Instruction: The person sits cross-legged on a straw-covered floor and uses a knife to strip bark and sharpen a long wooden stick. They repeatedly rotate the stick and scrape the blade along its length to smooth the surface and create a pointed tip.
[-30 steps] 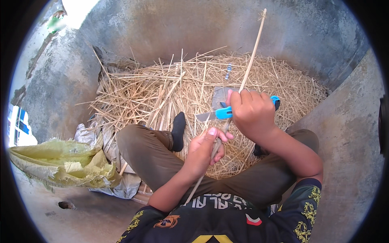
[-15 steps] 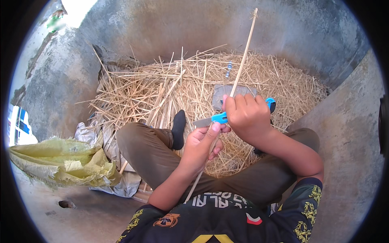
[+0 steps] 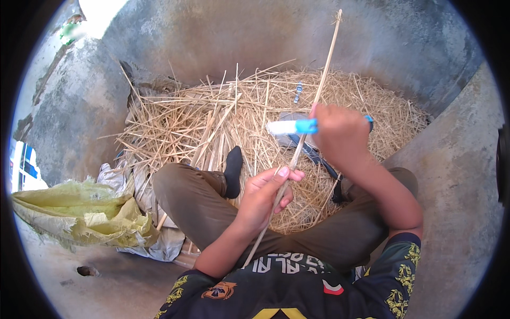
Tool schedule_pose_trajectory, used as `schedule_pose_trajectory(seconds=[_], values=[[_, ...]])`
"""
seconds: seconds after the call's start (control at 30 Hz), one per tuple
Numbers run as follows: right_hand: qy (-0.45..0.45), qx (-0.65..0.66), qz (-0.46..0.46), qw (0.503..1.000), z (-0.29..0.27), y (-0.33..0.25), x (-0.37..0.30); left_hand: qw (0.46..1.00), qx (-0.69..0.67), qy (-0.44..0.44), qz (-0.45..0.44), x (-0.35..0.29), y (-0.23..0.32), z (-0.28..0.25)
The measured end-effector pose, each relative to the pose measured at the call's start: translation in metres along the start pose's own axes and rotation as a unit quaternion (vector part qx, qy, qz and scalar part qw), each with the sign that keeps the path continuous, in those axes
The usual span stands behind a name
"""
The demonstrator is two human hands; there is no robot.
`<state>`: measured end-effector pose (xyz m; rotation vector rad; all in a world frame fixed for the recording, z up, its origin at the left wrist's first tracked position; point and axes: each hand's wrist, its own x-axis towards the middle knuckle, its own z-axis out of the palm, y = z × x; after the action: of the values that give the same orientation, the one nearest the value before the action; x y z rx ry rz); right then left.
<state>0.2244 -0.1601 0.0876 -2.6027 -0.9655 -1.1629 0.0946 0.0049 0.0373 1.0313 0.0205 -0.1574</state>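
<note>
A long, thin pale stick, which looks like split bamboo (image 3: 326, 59), slants from my lap up toward the far wall. My left hand (image 3: 260, 198) is closed around its lower part, thumb on top. Farther up, my right hand (image 3: 342, 135) is wrapped around a blue-handled utility knife (image 3: 306, 126). The knife's blade points left, blurred and bright, and its handle crosses the stick. Whether the right fingers also touch the stick is hard to see.
Fine shavings (image 3: 388, 117) heap up ahead, with loose strips (image 3: 164, 127) to the left. A grey block (image 3: 289, 116) lies beyond my hands, near a dark strap-like thing (image 3: 313, 154). A yellowish sack (image 3: 90, 212) rests at left. A curved concrete wall (image 3: 255, 37) surrounds me.
My right hand and the knife have moved up and away along the stick, off my left hand. The stick has shifted slightly right at its top. My left hand stays nearly in place.
</note>
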Motion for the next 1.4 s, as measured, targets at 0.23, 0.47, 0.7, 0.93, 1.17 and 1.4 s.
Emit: schedule_pose_trajectory(seconds=[0.23,0.47,0.7,0.93,1.17,1.4], values=[[-0.112,0.363,0.361,0.852,0.01,0.048,0.02,0.998,0.053,-0.002,0.04,0.001,-0.009,0.006],[-0.201,0.624,0.419,0.628,0.017,0.048,0.017,0.991,0.076,0.065,0.084,0.001,-0.003,0.01],[-0.125,0.631,0.409,0.648,-0.001,0.044,0.023,0.863,0.337,0.255,0.276,0.016,-0.006,-0.009],[-0.089,0.636,0.377,0.667,-0.002,0.049,0.026,0.984,0.164,-0.02,0.074,0.004,-0.01,0.006],[-0.069,0.659,0.387,0.641,-0.005,0.062,0.029,0.963,0.257,0.05,0.066,0.012,-0.012,-0.014],[-0.079,0.684,0.357,0.631,-0.008,0.061,0.032,0.982,0.184,-0.015,0.025,0.007,-0.014,-0.005]])
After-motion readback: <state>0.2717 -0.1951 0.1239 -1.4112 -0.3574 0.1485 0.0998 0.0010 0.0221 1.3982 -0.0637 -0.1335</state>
